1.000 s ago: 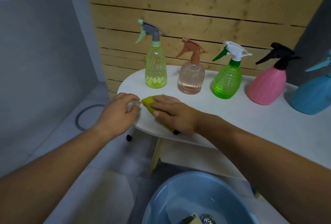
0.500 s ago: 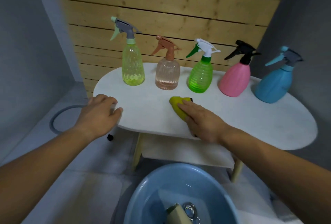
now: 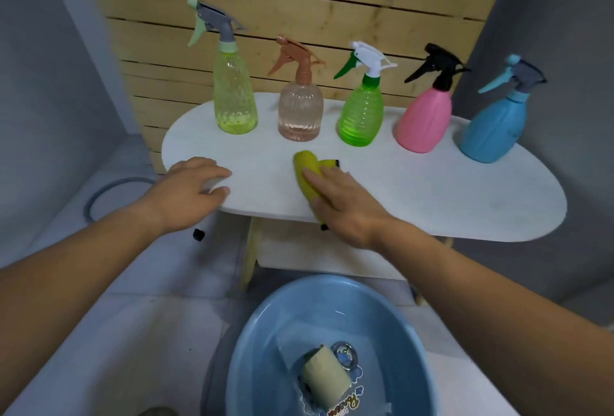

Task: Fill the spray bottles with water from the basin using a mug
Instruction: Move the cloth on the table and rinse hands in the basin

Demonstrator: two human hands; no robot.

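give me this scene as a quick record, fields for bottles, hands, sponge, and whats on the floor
bottles: five upright on the table, spray heads on; from the person's left: yellow-green bottle, peach bottle, green bottle, pink bottle, blue bottle
hands: left hand rests on the table's near edge, holding nothing; right hand presses flat on the sponge
sponge: yellow sponge on the table, in front of the green bottle
floor: blue basin holding water, mug lying on its side in it
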